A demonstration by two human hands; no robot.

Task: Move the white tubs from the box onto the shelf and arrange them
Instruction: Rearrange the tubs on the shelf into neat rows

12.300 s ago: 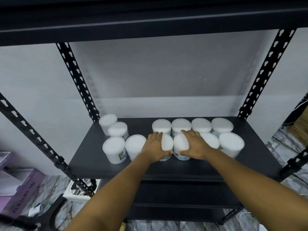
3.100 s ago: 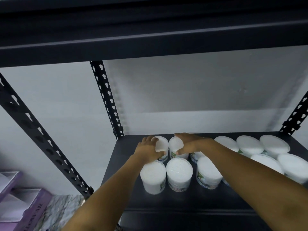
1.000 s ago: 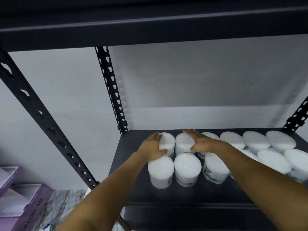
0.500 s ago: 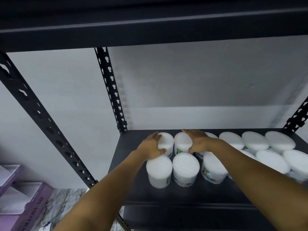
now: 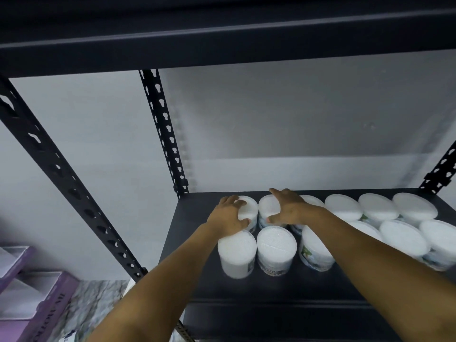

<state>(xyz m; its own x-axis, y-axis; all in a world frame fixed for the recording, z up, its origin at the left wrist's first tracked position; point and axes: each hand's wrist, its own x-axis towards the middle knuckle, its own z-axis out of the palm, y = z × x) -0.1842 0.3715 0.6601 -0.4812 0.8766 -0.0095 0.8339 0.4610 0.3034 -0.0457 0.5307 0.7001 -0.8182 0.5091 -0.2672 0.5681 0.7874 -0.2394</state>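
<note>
Several white tubs stand in two rows on the black shelf [image 5: 197,245]. My left hand [image 5: 225,217] wraps around the leftmost back-row tub [image 5: 248,209]. My right hand [image 5: 290,209] rests over the second back-row tub [image 5: 267,208], with its fingers spread across the lid. In front of them stand the front-left tub [image 5: 237,255] and a second front tub [image 5: 276,251]. More tubs [image 5: 377,208] run off to the right, partly hidden by my right forearm. The box is out of view.
A black shelf board [image 5: 222,38] hangs low overhead. Perforated black uprights stand at the back left corner [image 5: 164,134], front left [image 5: 56,166] and back right [image 5: 441,166]. A purple box [image 5: 37,307] lies on the marbled floor at lower left.
Both hands stay on the two leftmost back-row tubs with only slight shifts; my right hand's fingers have spread a little further over its lid. The tubs stand in about the same places.
</note>
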